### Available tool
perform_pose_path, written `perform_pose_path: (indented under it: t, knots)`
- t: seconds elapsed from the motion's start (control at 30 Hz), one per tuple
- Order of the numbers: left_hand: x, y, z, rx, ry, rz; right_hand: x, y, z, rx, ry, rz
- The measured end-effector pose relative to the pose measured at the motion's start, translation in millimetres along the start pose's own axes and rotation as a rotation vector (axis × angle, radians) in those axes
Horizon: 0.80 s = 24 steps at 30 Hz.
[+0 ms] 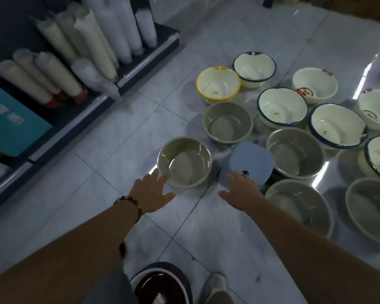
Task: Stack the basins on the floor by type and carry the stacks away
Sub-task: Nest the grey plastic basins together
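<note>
— What lies beyond the fingers of the left hand, up and to the left?

— A dark low shelf, well apart from them. Pale rolls wrapped in clear film lean on it; three nearer rolls have red ends.

— And further left of the fingers?

— A flat teal box on the same shelf, with small labels too blurred to read.

— Under the fingers?

— Glossy pale floor tiles with dark joints. Behind them, at the bottom edge, a grey shoe.

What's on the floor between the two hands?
Nothing: in the head view only bare tiled floor lies between the left hand and the right hand.
</note>
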State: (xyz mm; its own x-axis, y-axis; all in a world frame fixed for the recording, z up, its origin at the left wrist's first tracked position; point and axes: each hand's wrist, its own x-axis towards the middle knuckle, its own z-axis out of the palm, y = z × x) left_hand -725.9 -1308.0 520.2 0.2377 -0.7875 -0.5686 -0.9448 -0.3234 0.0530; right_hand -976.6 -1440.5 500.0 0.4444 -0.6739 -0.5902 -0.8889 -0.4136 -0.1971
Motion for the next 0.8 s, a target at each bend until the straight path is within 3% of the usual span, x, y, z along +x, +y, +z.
perform_pose_path:
  t: [0.2,0.47,0.8]
  knots:
    - [129,-54,13,-0.032,-0.138,0.004,123,-34,8,0.007,-0.096,0.083]
    - [348,-139,85,0.029,-0.317,0.023,331,-59,67,0.014,-0.242,0.193]
    - [539,-166,214,0.162,-0.267,0.027,529,-1,199,-0.027,-0.321,0.250]
